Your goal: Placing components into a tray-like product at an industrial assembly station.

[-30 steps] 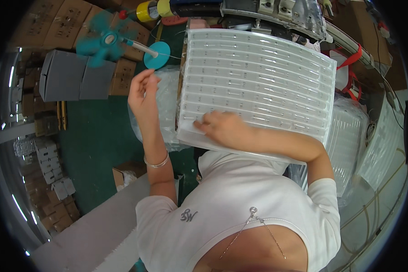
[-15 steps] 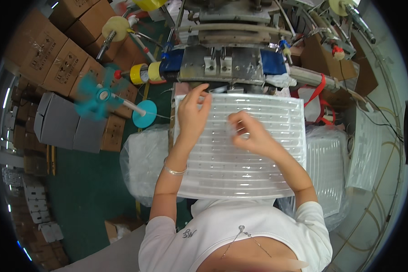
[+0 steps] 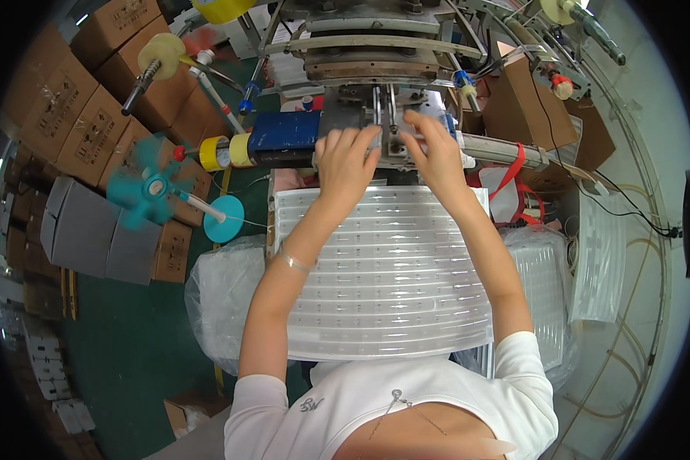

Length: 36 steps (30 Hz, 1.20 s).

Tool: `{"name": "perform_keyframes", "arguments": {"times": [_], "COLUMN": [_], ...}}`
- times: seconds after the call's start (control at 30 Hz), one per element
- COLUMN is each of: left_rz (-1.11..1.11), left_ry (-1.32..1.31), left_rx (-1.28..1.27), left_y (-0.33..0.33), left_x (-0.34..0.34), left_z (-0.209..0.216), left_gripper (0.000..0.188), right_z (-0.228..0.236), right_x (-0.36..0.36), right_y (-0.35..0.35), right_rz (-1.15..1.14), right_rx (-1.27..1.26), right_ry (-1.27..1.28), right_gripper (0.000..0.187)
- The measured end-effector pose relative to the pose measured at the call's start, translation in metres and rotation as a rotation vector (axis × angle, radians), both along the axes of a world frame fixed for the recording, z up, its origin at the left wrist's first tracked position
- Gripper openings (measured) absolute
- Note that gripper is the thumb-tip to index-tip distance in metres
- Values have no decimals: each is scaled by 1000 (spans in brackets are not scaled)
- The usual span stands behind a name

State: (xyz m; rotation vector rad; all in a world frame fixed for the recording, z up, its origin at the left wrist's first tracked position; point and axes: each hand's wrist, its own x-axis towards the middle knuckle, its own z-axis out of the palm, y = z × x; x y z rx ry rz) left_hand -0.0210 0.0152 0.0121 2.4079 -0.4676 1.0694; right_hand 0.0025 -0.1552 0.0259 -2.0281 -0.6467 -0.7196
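Note:
My left hand (image 3: 346,162) is over the front of the metal machine bed (image 3: 345,115), fingers reaching forward and thumb apart from them. Nothing shows in it. To its right, my right hand (image 3: 435,153) has index finger and thumb curved and spread, close to the two metal rods (image 3: 385,111) at the bed's middle. Whether either hand touches the metal I cannot tell. Below both wrists lies a stack of clear ridged plastic sheets (image 3: 383,284), with small marks along its rows; my forearms pass over its sides.
Bagged plastic sheets (image 3: 224,295) stand left, with more sheets (image 3: 533,284) at right. A teal fan (image 3: 157,186) is beside cardboard boxes (image 3: 103,130). Yellow tape rolls (image 3: 215,153) sit at the machine's left end. A red strap (image 3: 506,180) hangs from the right bar.
Both hands have moved forward from above the plastic sheets to the machine bed. The right hand has opened from a pinch-like curl. The whole view has shifted slightly.

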Motion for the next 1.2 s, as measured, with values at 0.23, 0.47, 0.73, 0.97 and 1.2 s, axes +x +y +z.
{"name": "perform_keyframes", "arguments": {"times": [0.23, 0.47, 0.73, 0.97, 1.2], "left_rz": [9, 329, -73, -49, 34], "left_ry": [411, 434, 198, 289, 433], "left_rx": [-659, -1303, -2078, -1806, -1322], "left_y": [68, 133, 173, 146, 125], "left_x": [-115, -220, -270, -251, -212], "left_z": [-23, -57, -59, -51, -34], "left_gripper": [24, 21, 17, 15, 12], "right_z": [-9, -24, -73, -115, -86], "right_x": [53, 8, -191, -253, -215], "right_y": [19, 15, 120, 163, 142], "right_rz": [-260, -222, 850, 847, 1046], "right_rx": [-405, 45, -395, -788, -453], "right_ry": [-182, -74, 326, 119, 428], "right_gripper": [22, 37, 40, 26, 22]}}
